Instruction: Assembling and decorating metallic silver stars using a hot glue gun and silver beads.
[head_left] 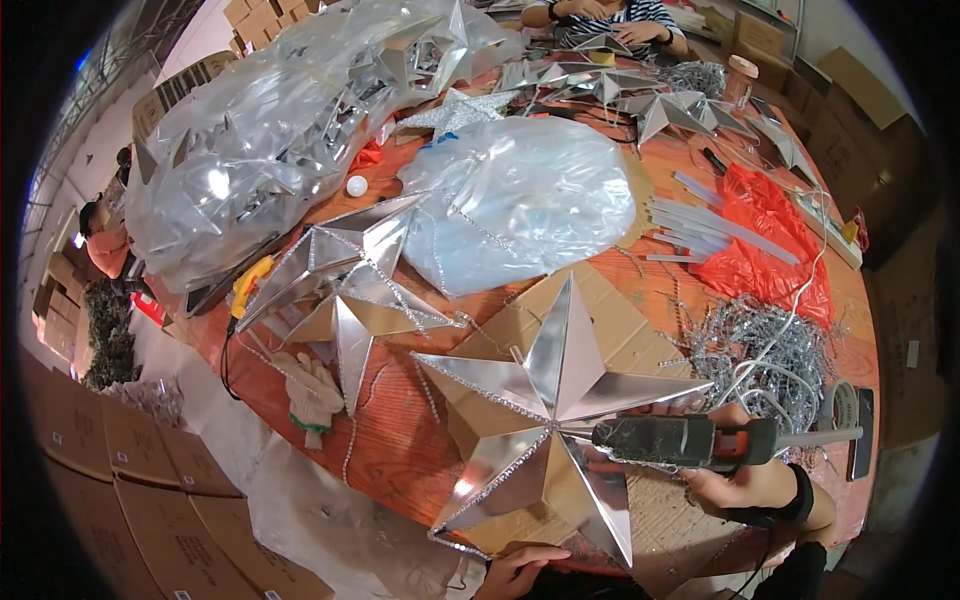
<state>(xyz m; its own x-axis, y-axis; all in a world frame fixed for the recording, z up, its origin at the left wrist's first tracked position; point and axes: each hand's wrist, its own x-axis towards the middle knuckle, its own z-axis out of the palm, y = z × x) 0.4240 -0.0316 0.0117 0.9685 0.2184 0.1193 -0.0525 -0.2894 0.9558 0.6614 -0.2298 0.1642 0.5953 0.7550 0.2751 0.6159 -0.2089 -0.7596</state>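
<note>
At the near edge of the bench (400, 450), my right hand (745, 480) holds a glue gun (680, 440), its grip closed round the handle and the nozzle pointing left at the centre of a silver star (545, 420). The star lies flat on a sheet of cardboard (610, 310), one long point reaching away from me and a beaded trim running along its edges. My left hand (520, 572) sits at the star's near edge, fingers curled against the lowest point; I cannot tell whether that grip is closed on it or only resting.

A second star (345, 285) lies to the left, with a work glove (310, 390) just beside it. Farther off sits a clear bag (520, 200), and to the right a red bag (770, 240) under a row of glue sticks (700, 225). A tangle of silver tinsel (770, 350) lies near my right hand. At the far end, another person's hands (605, 20) work among more stars.
</note>
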